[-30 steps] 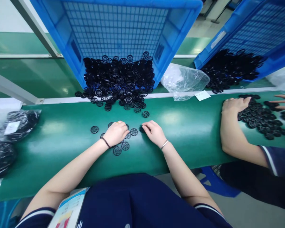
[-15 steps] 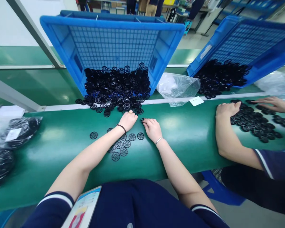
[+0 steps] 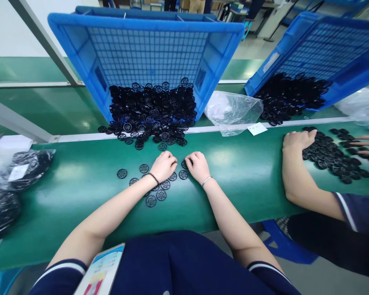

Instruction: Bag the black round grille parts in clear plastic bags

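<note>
Small black spoked discs (image 3: 151, 200) lie flat on the green table in a loose group in front of me. My left hand (image 3: 164, 166) is over the upper part of this group, its fingers curled together; what it holds, if anything, is hidden. To its right, my right hand (image 3: 197, 165) pinches the edge of a black disc (image 3: 184, 164) at the table surface. Another disc (image 3: 183, 175) lies just below that one. Beyond my hands, a heap of black discs (image 3: 152, 108) spills out of a tilted blue crate (image 3: 146, 28).
At the right, a co-worker's hands (image 3: 298, 140) are beside many black discs (image 3: 329, 153), near a second blue crate (image 3: 304, 24). Clear plastic (image 3: 233, 110) and a white label (image 3: 257, 128) lie between the crates. Bagged black parts (image 3: 30, 168) are at the left on the table (image 3: 80, 172).
My left hand has moved back toward me, away from the heap. My right hand has lowered its disc slightly toward the table. The co-worker's far hand has moved right with fingers spread.
</note>
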